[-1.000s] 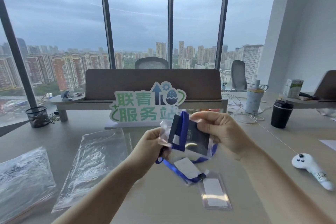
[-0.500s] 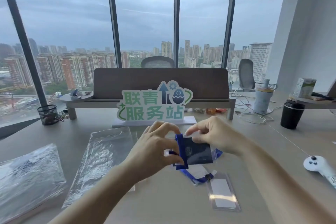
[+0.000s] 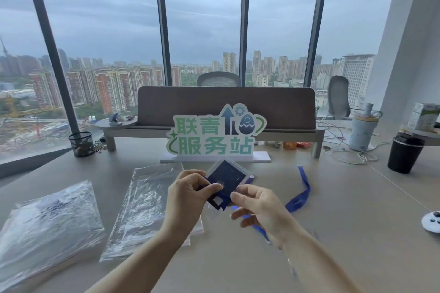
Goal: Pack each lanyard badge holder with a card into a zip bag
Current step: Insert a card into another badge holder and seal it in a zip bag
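Observation:
A clear zip bag (image 3: 227, 177) with a dark blue card and badge holder inside is held tilted above the table's middle. My left hand (image 3: 190, 194) pinches its lower left edge between thumb and fingers. My right hand (image 3: 256, 207) grips its lower right corner. A blue lanyard strap (image 3: 301, 194) trails from under my right hand to the right and curls up off the table. More blue strap (image 3: 258, 229) shows below my right palm, blurred.
A stack of clear zip bags (image 3: 147, 207) lies left of my hands, and a fuller plastic bag (image 3: 45, 223) lies at the far left. A green sign (image 3: 215, 133) stands behind. A black cup (image 3: 404, 152), cables and a white controller (image 3: 432, 221) are on the right.
The view has tipped up, so the spare holder on the table has dropped out of sight. The bag has turned diagonal, and the lanyard strap has swung out to the right.

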`<control>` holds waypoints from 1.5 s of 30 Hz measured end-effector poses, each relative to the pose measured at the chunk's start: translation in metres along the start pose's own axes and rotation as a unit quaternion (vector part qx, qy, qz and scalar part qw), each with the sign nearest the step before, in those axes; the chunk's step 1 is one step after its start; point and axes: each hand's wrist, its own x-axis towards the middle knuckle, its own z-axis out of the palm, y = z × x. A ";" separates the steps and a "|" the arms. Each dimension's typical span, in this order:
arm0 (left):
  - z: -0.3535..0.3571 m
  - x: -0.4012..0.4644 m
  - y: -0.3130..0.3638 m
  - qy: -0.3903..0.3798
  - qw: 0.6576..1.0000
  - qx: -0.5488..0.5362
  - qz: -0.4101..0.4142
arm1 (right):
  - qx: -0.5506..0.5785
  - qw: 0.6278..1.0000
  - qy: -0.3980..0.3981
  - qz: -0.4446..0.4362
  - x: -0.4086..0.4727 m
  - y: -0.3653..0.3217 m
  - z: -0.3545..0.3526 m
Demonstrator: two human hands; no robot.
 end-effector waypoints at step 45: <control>-0.036 -0.014 -0.085 -0.129 0.951 0.275 0.056 | -0.063 0.975 -0.074 0.199 0.033 0.058 0.035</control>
